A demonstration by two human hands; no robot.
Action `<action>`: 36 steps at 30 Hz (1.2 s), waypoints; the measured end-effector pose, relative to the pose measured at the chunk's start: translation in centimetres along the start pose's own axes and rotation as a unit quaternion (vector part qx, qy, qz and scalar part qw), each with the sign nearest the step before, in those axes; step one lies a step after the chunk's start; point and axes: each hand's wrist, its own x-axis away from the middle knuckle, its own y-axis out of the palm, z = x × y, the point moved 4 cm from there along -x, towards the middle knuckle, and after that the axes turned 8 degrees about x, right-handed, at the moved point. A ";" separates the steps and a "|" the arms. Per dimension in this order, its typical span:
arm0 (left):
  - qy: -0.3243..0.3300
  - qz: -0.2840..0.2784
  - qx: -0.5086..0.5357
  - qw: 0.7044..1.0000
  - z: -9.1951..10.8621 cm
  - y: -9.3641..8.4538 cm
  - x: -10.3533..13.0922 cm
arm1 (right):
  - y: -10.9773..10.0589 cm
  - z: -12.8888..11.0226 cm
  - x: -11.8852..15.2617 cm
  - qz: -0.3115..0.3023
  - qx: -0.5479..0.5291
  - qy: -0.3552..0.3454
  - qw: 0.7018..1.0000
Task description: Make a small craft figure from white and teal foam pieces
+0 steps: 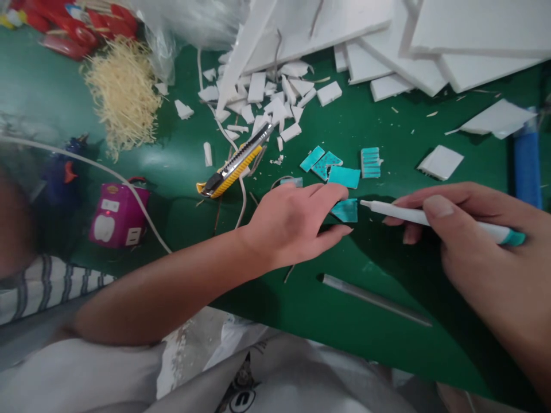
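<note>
In the head view, the left hand [295, 223] reaches in from the lower left to the middle of the frame. Its thumb and index fingertip stand apart, with a cut teal piece [348, 211] between them; whether they press on it, I cannot tell. The right hand [482, 235], at the right of the frame, is closed on a white pen [400, 212] with a teal end, its tip pointing left, just beside that piece.

Just above the left hand's fingers lie a plain teal rectangle [344, 177], a dotted teal piece [326, 165] and a small teal strip [312, 159], with a striped teal piece [371, 163] a little to their right. A yellow utility knife [236, 163] lies tilted left of centre, near a heap of white foam scraps [275, 103]. White foam sheets [477, 28] overlap at the upper right, and a white block [442, 163] lies below them.

A grey stick-like tool [374, 299] lies below the hands. A pile of thin pale sticks [123, 94] is at the upper left, a magenta box [118, 215] at the left, and a blue object [527, 166] at the right edge, all on the green table [293, 321]
</note>
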 end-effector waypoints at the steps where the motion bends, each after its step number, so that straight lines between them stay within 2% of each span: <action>1: 0.000 0.001 0.000 1.000 0.0 0.0 0.0 | 0.0 0.0 0.0 -0.001 -0.001 0.001 1.000; 7: -0.008 -0.011 0.005 1.000 -0.1 -0.2 0.2 | 0.0 -0.1 -0.1 -0.001 0.002 0.000 1.000; 21: 0.003 0.001 0.012 1.000 0.1 -0.3 0.1 | 0.1 0.2 -0.3 -0.009 0.019 -0.015 1.000; 26: 0.009 0.010 0.016 1.000 0.1 -0.2 0.1 | 0.2 0.2 -0.3 -0.003 0.024 -0.053 0.998; 30: 0.001 0.001 0.013 1.000 0.1 -0.3 0.1 | 0.1 0.3 -0.2 -0.006 0.030 -0.031 0.999; 34: -0.010 -0.008 0.008 1.000 0.1 -0.4 0.1 | 0.1 0.1 -0.3 0.004 0.033 -0.054 0.998; 36: -0.012 -0.012 0.006 1.000 0.1 -0.3 0.1 | 0.2 0.3 -0.4 -0.001 0.050 -0.043 0.998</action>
